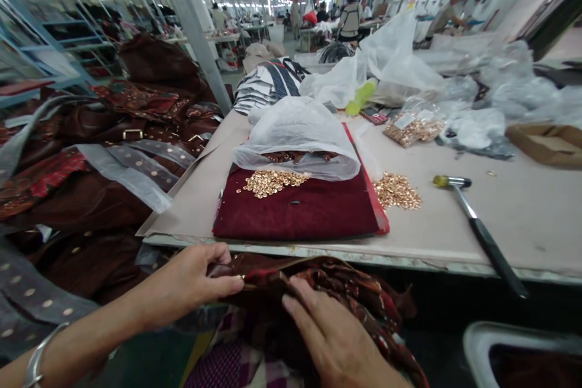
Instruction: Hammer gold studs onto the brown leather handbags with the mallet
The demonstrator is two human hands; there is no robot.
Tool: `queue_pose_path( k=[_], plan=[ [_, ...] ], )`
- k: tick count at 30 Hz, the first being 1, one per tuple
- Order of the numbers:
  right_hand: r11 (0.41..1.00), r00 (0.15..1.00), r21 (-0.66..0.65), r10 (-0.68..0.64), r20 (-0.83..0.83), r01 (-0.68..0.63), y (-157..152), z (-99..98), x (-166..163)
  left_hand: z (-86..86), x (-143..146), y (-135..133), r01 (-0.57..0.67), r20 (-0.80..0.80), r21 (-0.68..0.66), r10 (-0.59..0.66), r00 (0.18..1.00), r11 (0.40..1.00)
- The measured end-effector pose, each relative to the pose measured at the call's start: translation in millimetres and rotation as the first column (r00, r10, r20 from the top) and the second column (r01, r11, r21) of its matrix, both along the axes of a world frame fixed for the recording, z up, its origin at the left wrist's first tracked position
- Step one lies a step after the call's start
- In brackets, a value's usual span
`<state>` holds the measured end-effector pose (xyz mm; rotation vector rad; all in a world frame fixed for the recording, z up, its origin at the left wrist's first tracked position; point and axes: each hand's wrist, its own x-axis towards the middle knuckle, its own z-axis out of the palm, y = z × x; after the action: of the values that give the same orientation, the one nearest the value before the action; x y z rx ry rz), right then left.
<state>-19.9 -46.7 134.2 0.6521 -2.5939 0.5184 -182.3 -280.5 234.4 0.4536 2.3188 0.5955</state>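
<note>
My left hand [195, 276] pinches the edge of a dark red patterned garment [345, 288] that lies in my lap, just below the table's front edge. My right hand [334, 336] lies flat on the same garment, fingers stretched out. On the table in front sits a folded maroon velvet pad [304, 209] with a heap of gold studs [270, 182] on it. A second heap of gold studs [396, 190] lies to the right of the pad. A white plastic bag [297, 133] covers the pad's far end.
A hammer [477, 227] with a black handle lies on the table [522, 218] at the right. A bag of studs [413, 127], clear plastic bags and a cardboard box [548, 142] stand farther back. Dark garments [91, 194] pile up at the left. People work in the background.
</note>
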Motion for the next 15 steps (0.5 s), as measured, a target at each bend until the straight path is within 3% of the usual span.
queue_pose_path(
  k=[3,5,7,9,13,15],
  plan=[
    [0.977,0.947,-0.194,-0.027,0.319,0.093,32,21.6,-17,9.9,7,5,0.003,0.023,0.021,-0.004,1.0,1.0],
    [0.951,0.831,-0.288,0.07,0.552,0.112,41,29.5,-21,12.6,10,10,-0.021,0.031,0.046,0.02,0.999,0.999],
    [0.942,0.703,-0.327,0.181,0.688,0.076,41,27.3,-19,10.2,13,16,-0.058,0.026,0.059,0.056,0.998,0.997],
    [0.945,0.63,-0.325,0.226,0.743,0.045,36,16.3,-15,4.1,16,22,-0.075,0.035,0.071,0.073,0.997,0.995],
    [0.943,0.687,-0.318,0.168,0.707,0.097,32,-10.8,-19,-10.7,25,29,-0.044,0.077,0.13,0.035,0.996,0.99],
    [0.945,0.719,-0.298,0.112,0.686,0.137,39,-13.4,-26,-16.7,27,27,-0.018,0.077,0.14,0.007,0.997,0.99]
  ],
)
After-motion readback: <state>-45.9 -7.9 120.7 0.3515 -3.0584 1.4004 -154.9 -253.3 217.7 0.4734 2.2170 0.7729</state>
